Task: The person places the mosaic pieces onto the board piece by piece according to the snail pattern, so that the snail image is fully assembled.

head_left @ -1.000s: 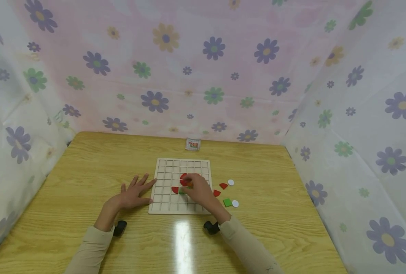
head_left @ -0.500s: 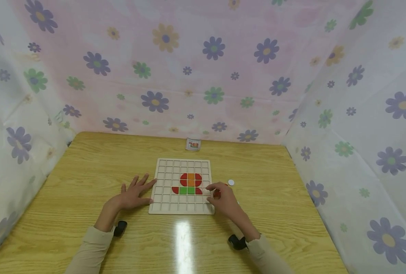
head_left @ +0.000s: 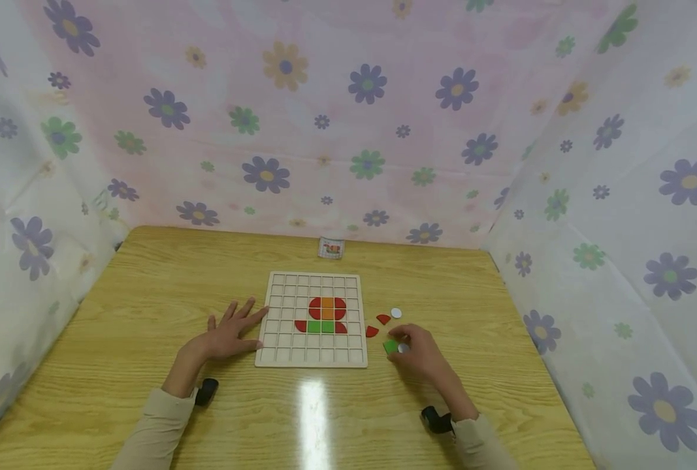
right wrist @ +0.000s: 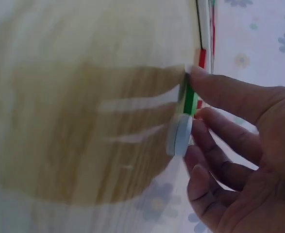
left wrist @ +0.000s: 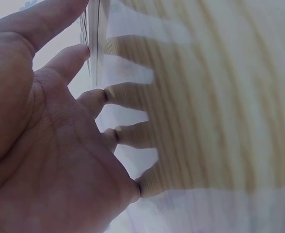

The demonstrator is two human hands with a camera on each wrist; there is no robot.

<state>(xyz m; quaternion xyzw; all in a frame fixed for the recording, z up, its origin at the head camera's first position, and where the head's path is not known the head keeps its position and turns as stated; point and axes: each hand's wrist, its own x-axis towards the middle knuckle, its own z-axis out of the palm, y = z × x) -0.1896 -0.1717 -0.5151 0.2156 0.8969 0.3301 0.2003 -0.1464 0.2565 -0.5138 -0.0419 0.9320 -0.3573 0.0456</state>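
Note:
My left hand (head_left: 228, 331) lies with spread fingers at the left edge of the wooden grid board (head_left: 283, 356), its fingertips down on the tabletop and the edge of the board. My right hand (head_left: 423, 352) is right of the board, thumb and index finger at opposite sides of a green square tile (head_left: 390, 346), which lies on the table. A white disc (right wrist: 182, 136) sits beside that tile, under the curve of the hand. In the board, red quarter-round tiles (head_left: 340, 328), orange tiles (head_left: 327, 308) and green tiles (head_left: 314, 326) fill several cells.
Two red quarter-round tiles (head_left: 372, 331) and another white disc (head_left: 396, 313) lie right of the board. A small picture card (head_left: 331, 248) stands at the table's back edge. Flowered cloth (head_left: 366, 130) hangs behind and at both sides of the wooden table (head_left: 207, 261).
My right hand has left the board and moved right to the green tile, uncovering the coloured tiles in the grid. My left hand has stayed put.

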